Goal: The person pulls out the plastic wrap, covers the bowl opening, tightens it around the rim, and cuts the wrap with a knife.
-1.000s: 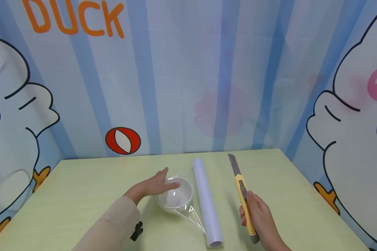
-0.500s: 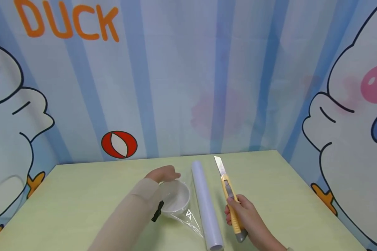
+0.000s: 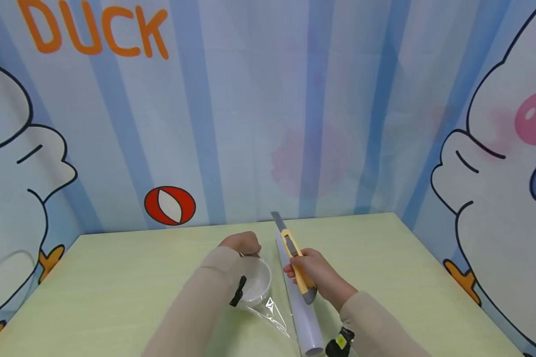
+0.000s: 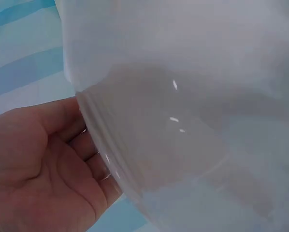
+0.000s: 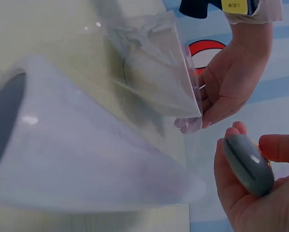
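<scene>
A white bowl stands mid-table, with clear plastic wrap stretched over its mouth and running toward a long white roll on its right. At the bowl's far rim is my left hand; the left wrist view shows its fingers bent behind the wrap-covered rim. My right hand grips a yellow utility knife above the roll, blade out and pointing away. From the right wrist view, only the knife's grey butt end shows clearly in the fist.
The pale green table ends at a curtain printed with blue stripes and cartoon figures. Black straps sit on both sleeves; the right one hangs low beside the roll's near end.
My left hand has moved from over the bowl to its far rim, its fingers bending there. My right hand has carried the utility knife left, over the roll.
</scene>
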Demonstrator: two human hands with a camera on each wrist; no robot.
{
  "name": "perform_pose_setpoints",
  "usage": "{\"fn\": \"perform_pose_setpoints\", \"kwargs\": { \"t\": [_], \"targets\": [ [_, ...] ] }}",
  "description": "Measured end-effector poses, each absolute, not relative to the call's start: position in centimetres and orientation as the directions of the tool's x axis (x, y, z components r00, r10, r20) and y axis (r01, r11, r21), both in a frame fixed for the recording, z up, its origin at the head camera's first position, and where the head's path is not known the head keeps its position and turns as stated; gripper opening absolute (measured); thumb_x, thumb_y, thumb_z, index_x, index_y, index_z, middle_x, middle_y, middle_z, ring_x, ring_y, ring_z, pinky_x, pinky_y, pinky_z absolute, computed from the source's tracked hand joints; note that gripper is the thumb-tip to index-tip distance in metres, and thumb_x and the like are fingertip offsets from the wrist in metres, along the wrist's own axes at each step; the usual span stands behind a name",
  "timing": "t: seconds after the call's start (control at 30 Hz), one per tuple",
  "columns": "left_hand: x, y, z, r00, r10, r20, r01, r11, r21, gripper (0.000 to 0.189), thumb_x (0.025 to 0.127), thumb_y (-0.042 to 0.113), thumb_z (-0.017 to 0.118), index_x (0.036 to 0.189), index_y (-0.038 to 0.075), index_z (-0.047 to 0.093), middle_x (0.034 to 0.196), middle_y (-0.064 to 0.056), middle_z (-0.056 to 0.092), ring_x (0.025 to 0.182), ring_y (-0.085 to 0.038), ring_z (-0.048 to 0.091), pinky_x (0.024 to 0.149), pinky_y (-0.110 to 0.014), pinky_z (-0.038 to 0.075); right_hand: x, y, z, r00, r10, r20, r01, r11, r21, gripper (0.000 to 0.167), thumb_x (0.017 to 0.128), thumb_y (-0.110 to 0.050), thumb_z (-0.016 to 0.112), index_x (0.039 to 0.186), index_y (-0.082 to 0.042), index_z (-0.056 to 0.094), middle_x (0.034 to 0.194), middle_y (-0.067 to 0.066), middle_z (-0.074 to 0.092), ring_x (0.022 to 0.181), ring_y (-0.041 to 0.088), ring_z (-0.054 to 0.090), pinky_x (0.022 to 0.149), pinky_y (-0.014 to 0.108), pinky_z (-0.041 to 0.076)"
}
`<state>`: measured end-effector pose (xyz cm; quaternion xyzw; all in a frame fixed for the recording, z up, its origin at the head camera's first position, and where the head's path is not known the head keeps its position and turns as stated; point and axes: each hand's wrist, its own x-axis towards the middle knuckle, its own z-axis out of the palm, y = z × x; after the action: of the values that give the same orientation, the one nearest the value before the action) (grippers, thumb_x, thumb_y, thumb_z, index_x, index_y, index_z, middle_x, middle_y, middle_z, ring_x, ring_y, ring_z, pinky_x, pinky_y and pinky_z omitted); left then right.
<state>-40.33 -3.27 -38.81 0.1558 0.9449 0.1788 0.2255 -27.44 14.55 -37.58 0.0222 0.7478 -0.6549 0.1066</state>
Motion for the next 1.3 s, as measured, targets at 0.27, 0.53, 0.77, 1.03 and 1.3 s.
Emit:
{"fn": "perform_pose_setpoints", "kwargs": {
  "t": [0.27,0.53,0.77,1.03,1.3],
  "targets": [
    [-39.3,-2.1,-38.2,-0.866,0.303,-0.398,0.173,0.928,0.330,0.036,0.086,0.013,0.050,0.052,0.013,0.038,0.057,0.001,0.039,0.054,-0.012,0.036,0.055,-0.023,0.033,-29.7,11.8,-38.6,-0.980,-0.031,-0.198,0.172,0.375,-0.911,0.017,0.092,-0.014,0.046,0.095,0.003,0.048,0.068,0.003,0.062,0.057,0.010,0.050,0.052,0.021,0.041],
    [-38.8,-1.6,-37.4,-0.849,0.311,-0.428,0.169,0.926,0.339,0.034,0.093,0.024,0.048,0.061,0.012,0.050,0.060,0.000,0.042,0.058,-0.012,0.040,0.057,-0.024,0.034,-29.9,11.9,-38.6,-0.991,-0.010,-0.135,0.096,0.647,-0.756,0.017,0.089,-0.016,0.049,0.094,0.000,0.048,0.068,0.006,0.063,0.054,0.012,0.049,0.047,0.022,0.039],
    [-41.4,-1.3,-39.7,-0.861,0.316,-0.399,0.191,0.927,0.322,0.029,0.083,0.022,0.062,0.058,0.009,0.055,0.069,-0.005,0.056,0.066,-0.017,0.052,0.066,-0.028,0.045,-29.7,11.8,-38.2,-0.990,-0.093,-0.102,-0.016,0.813,-0.582,0.010,0.085,-0.012,0.048,0.086,-0.002,0.047,0.066,0.006,0.049,0.054,0.017,0.045,0.047,0.025,0.035],
    [-38.5,-0.8,-37.8,-0.921,0.244,-0.303,0.164,0.950,0.266,0.028,0.084,0.017,0.061,0.059,0.009,0.052,0.073,-0.005,0.056,0.066,-0.016,0.048,0.063,-0.025,0.042,-29.5,11.1,-38.2,-0.987,-0.116,-0.114,-0.052,0.890,-0.453,0.010,0.080,-0.009,0.048,0.070,-0.007,0.049,0.062,0.006,0.046,0.053,0.019,0.043,0.045,0.029,0.033],
    [-37.9,-0.9,-37.7,-0.934,0.217,-0.284,0.140,0.953,0.269,0.018,0.085,0.016,0.059,0.069,0.009,0.059,0.074,-0.002,0.054,0.067,-0.014,0.048,0.063,-0.024,0.041,-29.4,10.7,-38.0,-0.982,-0.143,-0.126,-0.083,0.915,-0.396,0.019,0.080,-0.008,0.049,0.061,-0.009,0.049,0.058,0.004,0.042,0.051,0.018,0.039,0.045,0.028,0.030]
  ]
}}
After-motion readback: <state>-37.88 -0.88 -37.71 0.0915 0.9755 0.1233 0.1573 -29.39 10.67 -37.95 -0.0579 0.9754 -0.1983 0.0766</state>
